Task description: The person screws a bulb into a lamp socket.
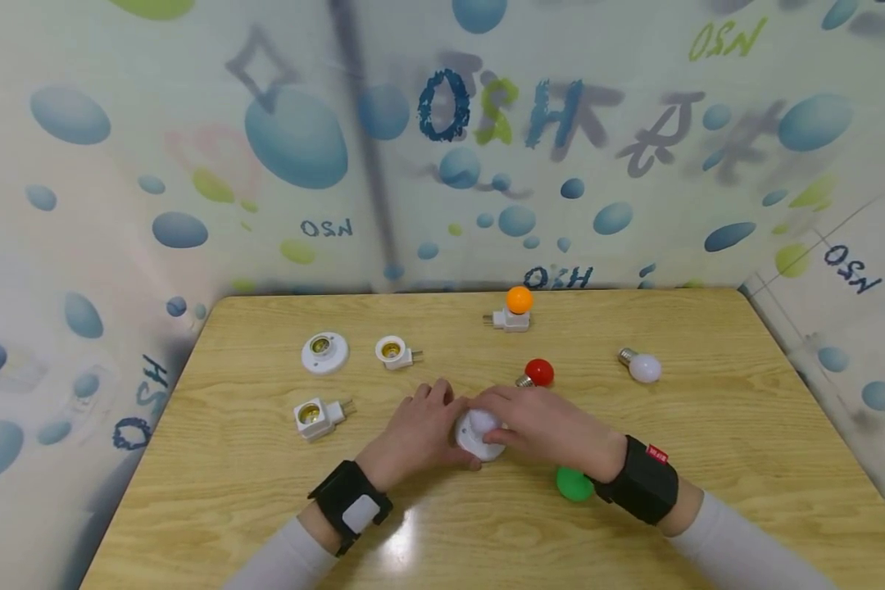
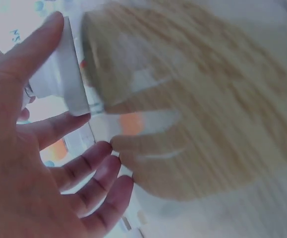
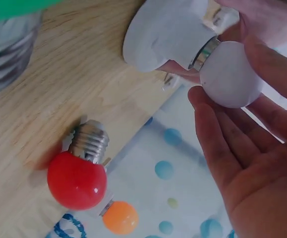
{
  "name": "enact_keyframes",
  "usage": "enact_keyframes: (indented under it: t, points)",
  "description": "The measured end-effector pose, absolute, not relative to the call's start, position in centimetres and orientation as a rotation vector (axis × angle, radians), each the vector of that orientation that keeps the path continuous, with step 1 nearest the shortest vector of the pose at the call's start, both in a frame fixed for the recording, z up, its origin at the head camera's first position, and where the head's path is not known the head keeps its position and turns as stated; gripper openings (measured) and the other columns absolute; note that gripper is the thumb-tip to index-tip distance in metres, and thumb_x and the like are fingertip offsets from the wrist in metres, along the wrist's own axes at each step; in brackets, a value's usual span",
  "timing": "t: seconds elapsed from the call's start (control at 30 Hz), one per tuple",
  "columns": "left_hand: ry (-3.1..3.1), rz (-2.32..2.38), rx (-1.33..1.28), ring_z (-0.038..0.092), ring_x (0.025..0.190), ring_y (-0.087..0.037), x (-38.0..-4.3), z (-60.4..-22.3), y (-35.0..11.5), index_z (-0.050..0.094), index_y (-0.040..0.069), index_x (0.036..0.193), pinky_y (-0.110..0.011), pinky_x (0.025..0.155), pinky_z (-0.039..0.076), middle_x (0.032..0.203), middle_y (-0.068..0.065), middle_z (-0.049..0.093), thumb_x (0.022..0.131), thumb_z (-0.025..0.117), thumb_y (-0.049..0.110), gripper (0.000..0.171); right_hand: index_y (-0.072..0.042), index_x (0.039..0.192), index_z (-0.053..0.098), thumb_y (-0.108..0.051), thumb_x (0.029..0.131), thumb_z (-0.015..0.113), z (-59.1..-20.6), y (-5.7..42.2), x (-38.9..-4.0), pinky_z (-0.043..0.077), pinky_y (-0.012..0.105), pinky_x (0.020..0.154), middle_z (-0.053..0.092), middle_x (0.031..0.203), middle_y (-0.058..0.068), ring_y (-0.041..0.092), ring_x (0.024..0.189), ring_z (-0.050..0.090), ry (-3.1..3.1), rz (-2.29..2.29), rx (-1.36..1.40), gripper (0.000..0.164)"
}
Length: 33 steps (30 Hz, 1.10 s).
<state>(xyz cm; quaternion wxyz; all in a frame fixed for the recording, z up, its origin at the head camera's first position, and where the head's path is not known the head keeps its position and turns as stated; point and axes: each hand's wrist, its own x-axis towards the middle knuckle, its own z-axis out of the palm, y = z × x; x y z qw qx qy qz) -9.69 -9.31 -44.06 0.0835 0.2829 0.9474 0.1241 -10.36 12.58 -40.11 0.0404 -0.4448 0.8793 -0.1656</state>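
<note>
My left hand (image 1: pixel 429 428) holds a round white lamp holder (image 1: pixel 475 449) on the table, its thumb and index finger at opposite edges of the base (image 2: pixel 70 69) in the left wrist view. The other left fingers stand apart from it. A white light bulb (image 3: pixel 231 74) sits at the mouth of that holder, a strip of its metal cap showing. Around the bulb's globe are the thumb and fingers of my right hand (image 1: pixel 542 422). Close by lie a red bulb (image 1: pixel 539 372), beyond the right hand, and a green bulb (image 1: pixel 574 483), partly behind the right wrist.
To the left are another round lamp holder (image 1: pixel 325 353) and two plug-in sockets, one upright (image 1: pixel 392 352) and one nearer (image 1: pixel 317 418). An orange bulb (image 1: pixel 519 300) stands in a plug-in socket (image 1: pixel 515 320) at the back. Another white bulb (image 1: pixel 644 367) lies at right.
</note>
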Motion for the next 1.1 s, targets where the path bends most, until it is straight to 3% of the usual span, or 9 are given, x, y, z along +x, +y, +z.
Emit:
enact_keyframes:
  t: [0.23,0.63,0.83,1.1]
  points:
    - [2.785,0.596,0.814,0.051,0.104,-0.019,-10.1,-44.3,-9.6,0.049,0.016,0.140,-0.037,0.087,0.044,0.124,-0.002,0.056,0.066,0.070,0.070,0.094,-0.012,0.129,0.056,-0.030,0.090,0.067,-39.5,13.7,-11.0,0.048,0.029,0.091,0.058,0.124,-0.004,0.008,0.110,0.054,2.657,-0.748,-1.223,0.045]
    - [2.832,0.777,0.902,0.055,0.082,-0.007,-10.4,-44.4,-8.9,0.064,0.019,0.112,-0.028,0.072,0.046,0.095,0.012,0.063,0.065,0.079,0.053,0.061,-0.012,0.139,0.052,-0.032,0.092,0.063,-39.5,14.3,-10.9,0.046,0.028,0.094,0.056,0.132,-0.003,0.008,0.118,0.052,2.633,-0.758,-1.229,0.051]
    - [2.900,0.761,0.941,0.056,0.082,-0.007,-10.2,-44.5,-8.8,0.064,0.017,0.112,-0.027,0.070,0.047,0.094,0.010,0.063,0.064,0.078,0.052,0.060,-0.012,0.132,0.058,-0.031,0.088,0.068,-39.4,14.2,-10.7,0.047,0.025,0.089,0.060,0.125,-0.003,0.006,0.108,0.056,2.663,-0.792,-1.279,0.049]
    - [2.999,0.740,0.924,0.057,0.088,-0.009,-10.0,-44.8,-8.5,0.065,0.017,0.115,-0.030,0.070,0.047,0.099,0.009,0.065,0.066,0.074,0.054,0.062,-0.010,0.125,0.062,-0.036,0.084,0.071,-39.5,13.7,-10.4,0.051,0.029,0.084,0.065,0.116,-0.001,0.011,0.102,0.060,2.794,-0.800,-1.290,0.050]
